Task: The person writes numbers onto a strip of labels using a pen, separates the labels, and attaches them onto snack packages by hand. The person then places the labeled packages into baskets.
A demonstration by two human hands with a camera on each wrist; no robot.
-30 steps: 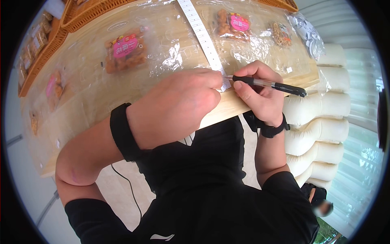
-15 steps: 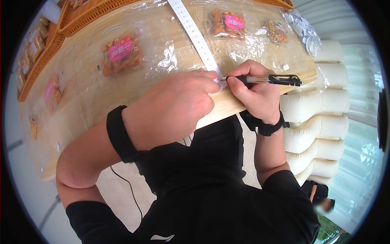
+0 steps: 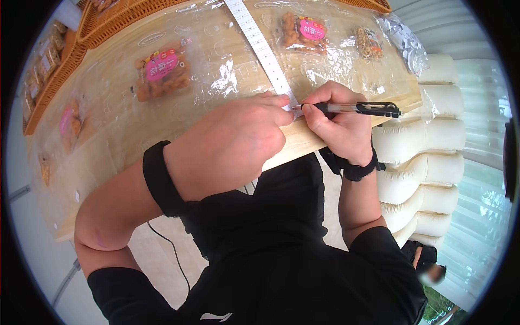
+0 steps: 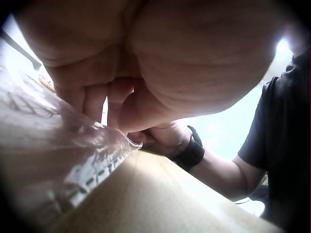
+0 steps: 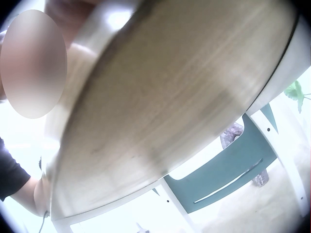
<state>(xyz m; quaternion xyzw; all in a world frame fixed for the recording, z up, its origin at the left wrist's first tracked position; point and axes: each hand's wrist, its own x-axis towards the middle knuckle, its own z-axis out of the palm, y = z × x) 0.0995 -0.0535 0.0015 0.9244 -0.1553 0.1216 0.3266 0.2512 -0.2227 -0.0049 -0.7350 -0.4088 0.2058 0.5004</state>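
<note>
A person wears a black shirt (image 3: 281,271) whose short sleeves (image 3: 387,265) end just above the elbows, with a curved white logo (image 3: 215,316) on the dark fabric. A broad black strap (image 3: 162,179) wraps the left wrist; a black band (image 3: 360,172) circles the right. A thin black cable (image 3: 176,254) curves beside the torso.

The bright head view is bowed by fisheye distortion and rimmed in black; glare is thrown by the clear plastic film (image 3: 225,78) at upper centre. The left hand (image 4: 146,58) is backlit in the left wrist view; the wooden table (image 5: 170,97) is softly blurred in the overexposed right wrist view.
</note>
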